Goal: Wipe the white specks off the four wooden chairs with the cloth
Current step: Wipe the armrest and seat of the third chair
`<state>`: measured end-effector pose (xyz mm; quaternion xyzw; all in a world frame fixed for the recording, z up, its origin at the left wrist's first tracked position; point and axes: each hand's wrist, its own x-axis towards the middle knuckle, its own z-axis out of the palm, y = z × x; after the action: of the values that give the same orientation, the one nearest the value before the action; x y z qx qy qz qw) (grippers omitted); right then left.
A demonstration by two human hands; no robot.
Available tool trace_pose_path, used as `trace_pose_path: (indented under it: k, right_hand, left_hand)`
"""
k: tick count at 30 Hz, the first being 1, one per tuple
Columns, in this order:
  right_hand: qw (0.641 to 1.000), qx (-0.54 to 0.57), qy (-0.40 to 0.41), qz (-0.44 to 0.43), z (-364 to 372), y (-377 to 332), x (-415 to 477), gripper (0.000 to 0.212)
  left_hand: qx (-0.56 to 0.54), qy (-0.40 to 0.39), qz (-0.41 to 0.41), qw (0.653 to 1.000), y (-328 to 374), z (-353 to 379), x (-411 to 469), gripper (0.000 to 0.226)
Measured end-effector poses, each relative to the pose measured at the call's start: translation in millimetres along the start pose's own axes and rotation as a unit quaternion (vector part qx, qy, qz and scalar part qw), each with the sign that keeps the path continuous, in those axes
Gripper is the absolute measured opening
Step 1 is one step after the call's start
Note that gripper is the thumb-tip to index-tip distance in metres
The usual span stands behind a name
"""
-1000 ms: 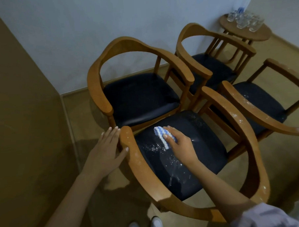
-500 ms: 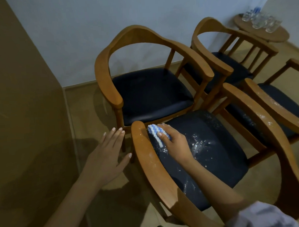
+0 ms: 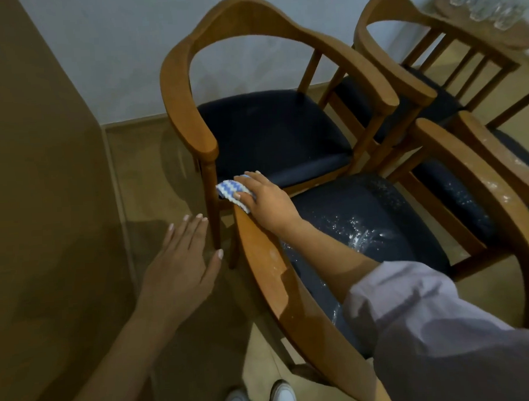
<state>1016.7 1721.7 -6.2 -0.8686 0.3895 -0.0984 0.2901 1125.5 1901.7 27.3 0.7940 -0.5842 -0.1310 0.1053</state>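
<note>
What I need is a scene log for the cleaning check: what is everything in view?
wooden chairs: four, brown with dark seats, by the wall
white specks: many, white, on the two nearer chairs
cloth: one, blue-white, nearest chair's armrest tip
side table: one, brown, top right
glasses: several, clear, on the side table
shoes: two, white, bottom edge
sleeve: one, pale lilac, right forearm
left hand: one, open, left of nearest chair
right hand: one, holding the cloth

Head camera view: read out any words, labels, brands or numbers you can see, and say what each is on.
None can be read.
The cloth in the right hand shows only a blue and white zigzag pattern, no lettering.
The glassware on the round table is too blurred to show any label.
</note>
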Motion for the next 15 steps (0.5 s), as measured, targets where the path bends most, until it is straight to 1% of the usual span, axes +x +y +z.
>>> trace_pose_path:
  k: [4,12,15]
  right_hand:
    - [1.0,0.003,0.009,-0.008,6,5,-7,0.047]
    - [1.0,-0.002,-0.003,-0.015,8,7,-48,0.047]
    - [1.0,0.0,-0.008,-0.021,7,6,-69,0.048]
  left_hand:
    - [-0.013,0.008,0.008,1.0,-2,13,8,0.069]
    - [-0.045,0.036,-0.021,0.998,-5,22,20,0.058]
    - [-0.059,0.029,-0.025,0.998,-3,23,27,0.056]
